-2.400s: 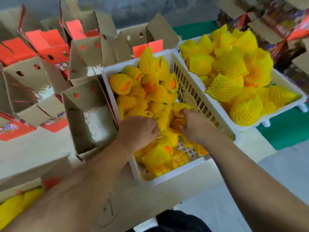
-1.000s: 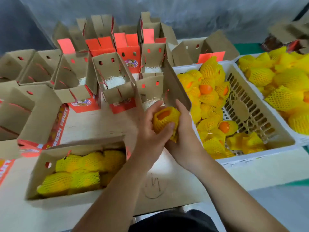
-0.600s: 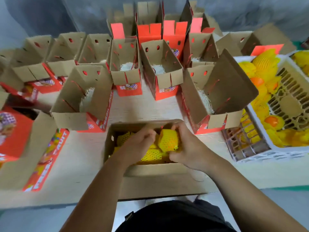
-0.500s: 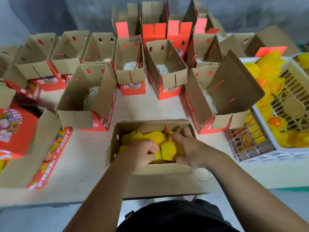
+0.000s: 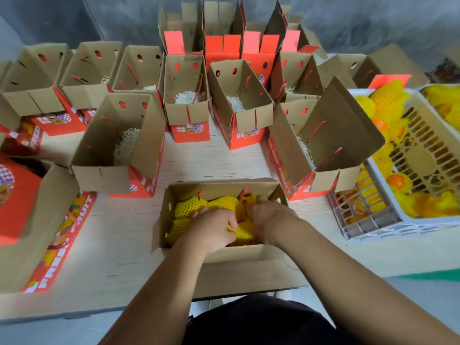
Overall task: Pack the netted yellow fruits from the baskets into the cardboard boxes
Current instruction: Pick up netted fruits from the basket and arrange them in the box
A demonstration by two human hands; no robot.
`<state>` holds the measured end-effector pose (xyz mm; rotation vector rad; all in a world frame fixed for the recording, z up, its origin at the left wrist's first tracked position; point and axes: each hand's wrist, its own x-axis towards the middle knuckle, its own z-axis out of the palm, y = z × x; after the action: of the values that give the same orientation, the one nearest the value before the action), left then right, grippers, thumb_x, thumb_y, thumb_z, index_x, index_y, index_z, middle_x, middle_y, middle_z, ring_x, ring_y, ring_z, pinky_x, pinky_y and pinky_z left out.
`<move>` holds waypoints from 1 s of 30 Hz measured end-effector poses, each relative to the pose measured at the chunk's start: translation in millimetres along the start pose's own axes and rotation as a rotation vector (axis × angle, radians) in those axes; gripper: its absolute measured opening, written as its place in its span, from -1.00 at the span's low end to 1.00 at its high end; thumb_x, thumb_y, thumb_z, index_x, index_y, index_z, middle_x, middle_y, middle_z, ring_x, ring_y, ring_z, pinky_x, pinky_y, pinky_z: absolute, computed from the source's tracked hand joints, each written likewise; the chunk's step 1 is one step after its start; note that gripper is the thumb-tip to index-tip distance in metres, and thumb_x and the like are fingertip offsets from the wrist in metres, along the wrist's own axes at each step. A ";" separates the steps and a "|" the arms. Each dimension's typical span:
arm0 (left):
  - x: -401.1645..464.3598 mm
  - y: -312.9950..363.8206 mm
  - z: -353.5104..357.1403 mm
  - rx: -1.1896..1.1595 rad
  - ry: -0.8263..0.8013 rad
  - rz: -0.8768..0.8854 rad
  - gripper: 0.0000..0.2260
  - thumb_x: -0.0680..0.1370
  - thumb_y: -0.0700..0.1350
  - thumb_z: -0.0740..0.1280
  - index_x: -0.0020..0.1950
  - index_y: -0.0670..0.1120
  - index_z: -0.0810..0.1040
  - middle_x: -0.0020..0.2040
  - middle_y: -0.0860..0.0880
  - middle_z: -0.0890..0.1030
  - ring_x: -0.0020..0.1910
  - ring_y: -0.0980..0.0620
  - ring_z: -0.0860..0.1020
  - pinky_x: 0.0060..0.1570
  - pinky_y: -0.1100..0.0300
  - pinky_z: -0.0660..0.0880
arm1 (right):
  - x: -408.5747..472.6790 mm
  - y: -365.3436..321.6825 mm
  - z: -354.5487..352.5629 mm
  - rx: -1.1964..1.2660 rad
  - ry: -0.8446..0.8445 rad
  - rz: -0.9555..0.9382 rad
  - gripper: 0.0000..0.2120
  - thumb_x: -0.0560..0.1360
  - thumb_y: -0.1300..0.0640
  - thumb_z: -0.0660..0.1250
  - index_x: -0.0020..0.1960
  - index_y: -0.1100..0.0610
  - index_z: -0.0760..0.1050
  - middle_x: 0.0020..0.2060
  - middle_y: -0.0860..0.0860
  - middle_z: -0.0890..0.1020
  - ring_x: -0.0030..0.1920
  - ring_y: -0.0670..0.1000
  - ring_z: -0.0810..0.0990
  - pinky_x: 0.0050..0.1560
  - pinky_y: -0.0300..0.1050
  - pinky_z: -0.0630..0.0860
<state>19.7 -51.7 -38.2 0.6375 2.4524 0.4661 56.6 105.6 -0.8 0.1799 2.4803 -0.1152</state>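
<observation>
Your left hand [image 5: 211, 229] and right hand [image 5: 267, 215] are both down inside the near box [image 5: 224, 252], fingers curled on the netted yellow fruits [image 5: 189, 207] packed there. Behind that box stand open boxes [image 5: 119, 143]. Right of it sits the white basket [image 5: 423, 220] with more fruits.

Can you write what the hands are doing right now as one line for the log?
step: packing | left hand: gripping netted fruit | right hand: pressing fruit | place: near box | basket: right

Both hands [image 5: 245, 224] press netted fruits [image 5: 191, 207] inside the nearest box [image 5: 224, 189].
</observation>
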 end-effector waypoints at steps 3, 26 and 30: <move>-1.2 22.9 -3.7 -0.028 0.096 0.104 -0.97 0.55 -0.04 0.31 -0.06 0.08 0.53 -0.02 0.06 0.63 0.07 -0.06 0.55 0.13 0.03 0.49 | -1.9 2.5 12.2 0.105 -0.020 -0.001 -0.68 0.63 0.25 0.24 0.37 0.15 0.49 0.33 0.14 0.56 0.33 0.20 0.54 0.25 0.00 0.50; 188.6 468.3 30.3 -0.517 0.308 0.452 -0.93 0.60 -0.12 0.34 0.02 0.05 0.58 -0.05 0.17 0.59 -0.04 0.28 0.53 -0.11 0.42 0.38 | -78.4 433.2 -63.5 0.813 0.845 -0.010 -0.77 0.59 0.19 0.28 0.23 0.05 0.49 0.03 0.01 0.60 -0.02 0.07 0.60 -0.18 -0.20 0.40; 225.0 497.8 3.8 -0.298 0.306 0.416 -0.84 0.65 -0.11 0.29 0.22 -0.04 0.55 0.17 0.01 0.60 0.15 -0.01 0.57 0.10 0.05 0.54 | -44.4 479.4 -98.5 0.761 0.749 -0.089 -0.55 0.54 0.22 0.31 0.40 -0.01 0.38 0.28 0.01 0.55 0.25 0.10 0.56 0.14 0.09 0.54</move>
<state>25.3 480.2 86.8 1.0097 2.4480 1.1442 107.9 586.6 85.6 0.5027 3.0407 -1.2296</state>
